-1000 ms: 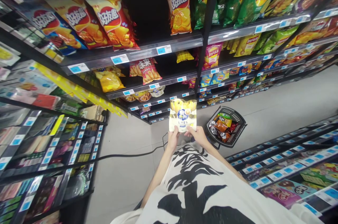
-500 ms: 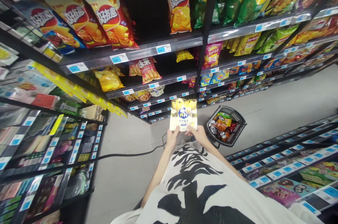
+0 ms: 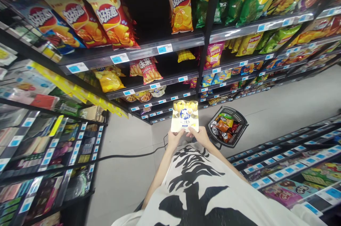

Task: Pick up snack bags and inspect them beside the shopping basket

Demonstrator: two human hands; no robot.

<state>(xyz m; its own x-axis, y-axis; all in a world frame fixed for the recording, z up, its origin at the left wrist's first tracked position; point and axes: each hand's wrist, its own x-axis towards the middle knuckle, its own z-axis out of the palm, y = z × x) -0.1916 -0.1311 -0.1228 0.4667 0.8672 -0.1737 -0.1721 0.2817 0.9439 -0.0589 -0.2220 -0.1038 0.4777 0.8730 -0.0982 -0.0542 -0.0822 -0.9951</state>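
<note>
A white and yellow snack pouch [image 3: 184,115] with a blue logo faces up in front of my body. My left hand [image 3: 176,136] grips its lower left corner, thumb on the front. At the lower right corner my right hand [image 3: 198,134] holds it the same way, the fingers partly behind the pouch. To the right, on the floor, stands a black shopping basket [image 3: 240,130] with several snack packets [image 3: 224,123] in it.
Shelves ahead carry chip bags [image 3: 113,16], with price tags along the shelf edge [image 3: 186,41]. Another shelf rack [image 3: 48,162] stands at the left, and low shelves [image 3: 290,169] run along the right. A black cable [image 3: 128,155] lies across the grey floor [image 3: 119,176].
The pouch has tilted very slightly in my hands and its printing catches the light differently. Both hands keep their hold, and the basket stays where it was.
</note>
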